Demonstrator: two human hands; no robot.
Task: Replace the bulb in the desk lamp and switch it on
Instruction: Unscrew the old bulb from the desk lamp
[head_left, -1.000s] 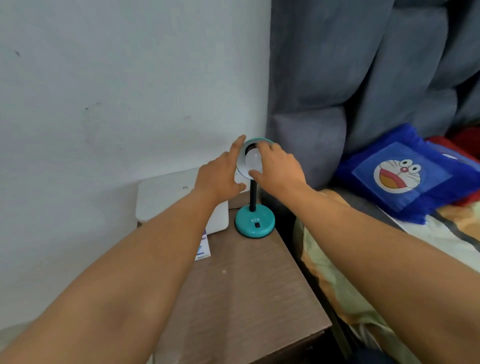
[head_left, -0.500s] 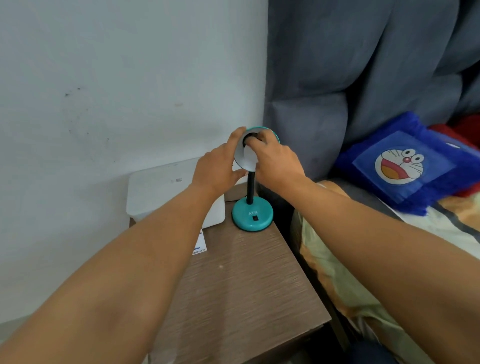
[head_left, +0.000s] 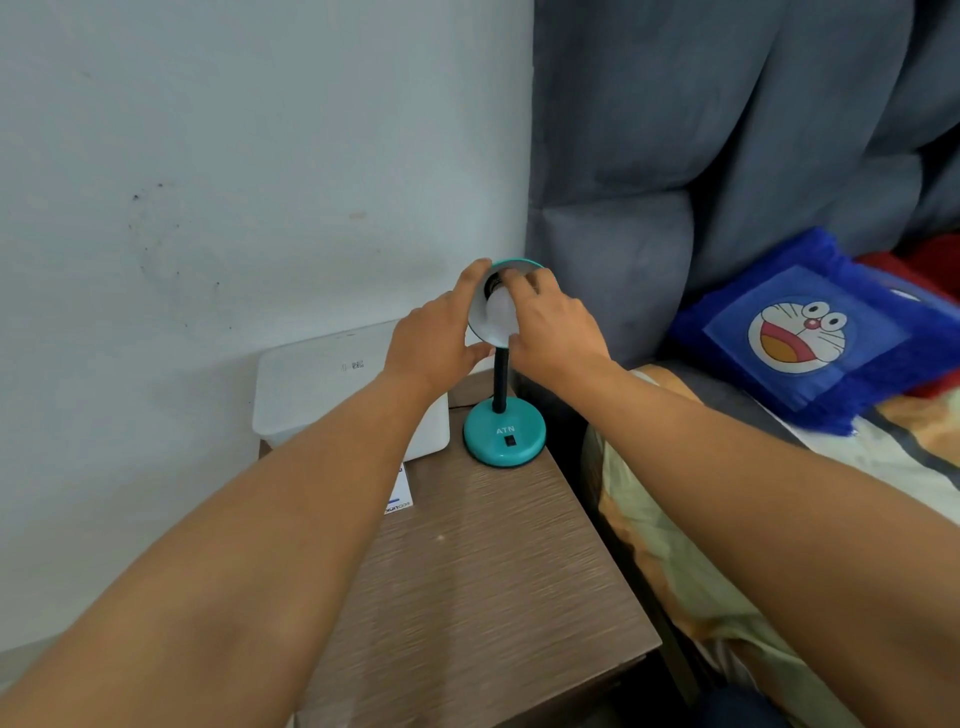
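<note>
**Both hands at the lamp shade, bulb in the socket**

While a grey curtain (head_left: 727, 130) and a pale wall (head_left: 234, 156) fill the background, a bed (head_left: 701, 545) with a patterned sheet runs down the right side, a blue cartoon cushion (head_left: 810, 332) lying on it. Left of the bed stands a brown wood-grain bedside table (head_left: 483, 582). At its far end sits a white plastic box (head_left: 322, 379), with a small printed card (head_left: 401, 493) poking out from beneath it. Just right of the box stands the teal desk lamp (head_left: 504, 431), its round base marked ATN and carrying a dark switch, its black neck rising to a tilted shade. The left hand (head_left: 434, 338) cups the shade's left rim, thumb below and fingers curled over the top. The right hand (head_left: 550, 327) reaches into the shade, fingers closed around the white bulb (head_left: 500, 312), which sits in the socket.
</note>
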